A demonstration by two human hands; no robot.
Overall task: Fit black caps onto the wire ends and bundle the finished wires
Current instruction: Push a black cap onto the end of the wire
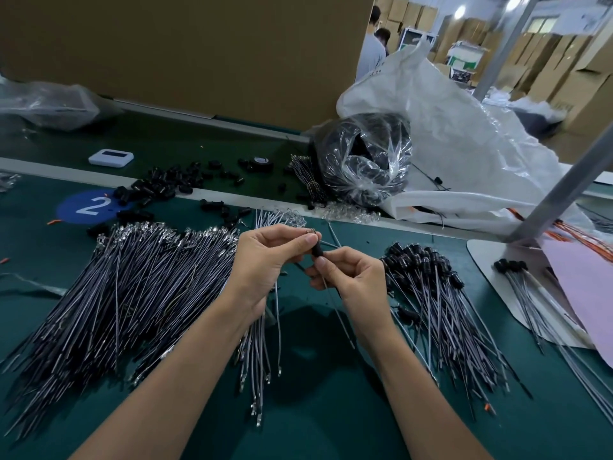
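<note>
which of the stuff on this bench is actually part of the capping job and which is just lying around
In the job:
- left hand and right hand, both pinching a black cap
- uncapped wires
- capped wires
- loose caps

Lying about:
- white gadget
- white sack
- pink sheet
- orange wires

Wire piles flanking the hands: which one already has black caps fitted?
The pile right of the right hand: black caps cluster at its far ends. The larger pile left of the left hand shows bare metal terminals.
</note>
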